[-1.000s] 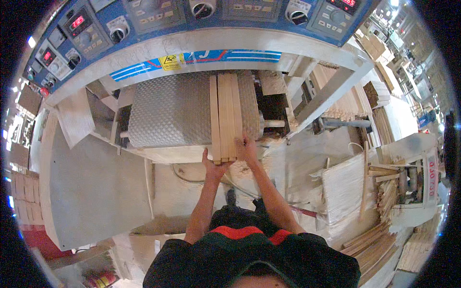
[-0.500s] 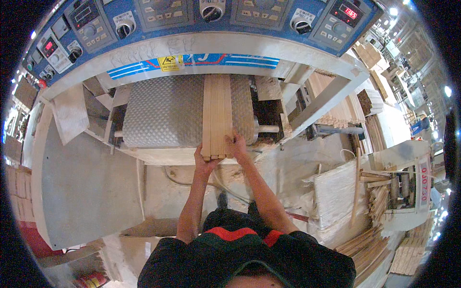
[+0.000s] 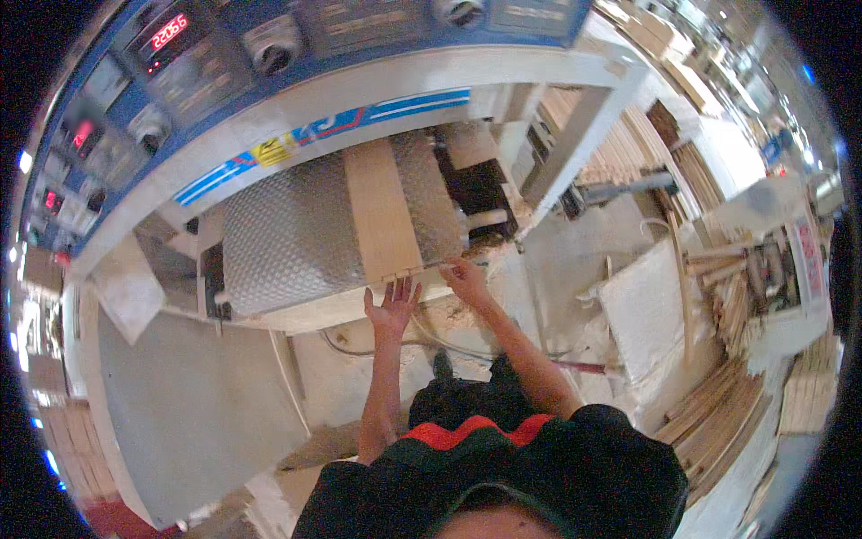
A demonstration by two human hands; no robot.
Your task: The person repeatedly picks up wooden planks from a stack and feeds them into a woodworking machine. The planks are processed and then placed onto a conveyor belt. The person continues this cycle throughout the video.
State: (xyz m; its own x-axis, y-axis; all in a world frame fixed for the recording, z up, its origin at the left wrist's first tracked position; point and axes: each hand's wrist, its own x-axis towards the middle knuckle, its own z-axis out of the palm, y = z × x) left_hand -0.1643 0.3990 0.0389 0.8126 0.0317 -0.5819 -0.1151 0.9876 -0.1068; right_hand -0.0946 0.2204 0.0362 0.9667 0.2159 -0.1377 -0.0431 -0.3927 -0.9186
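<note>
Several pale wood strips (image 3: pixel 382 202) lie side by side, lengthwise, on the dimpled roller bed (image 3: pixel 287 225) of a machine. Their far ends pass under the machine's front panel. My left hand (image 3: pixel 391 310) is open, palm up, with its fingers spread at the near ends of the strips. Just right of those ends, apart from the wood, is my right hand (image 3: pixel 467 280). Its fingers are curled in, slightly blurred, and nothing shows in them.
Above the bed runs a blue control panel (image 3: pixel 332 40) with knobs and red displays. A grey sheet-metal panel (image 3: pixel 206 386) stands at the left. On the right are a white wrapped stack (image 3: pixel 642 305) and piled wood strips (image 3: pixel 718 418). Hoses cross the floor.
The strips have moved farther into the machine. My left hand has let go from beneath their ends and spread its fingers; my right hand has come off their side. The view has turned.
</note>
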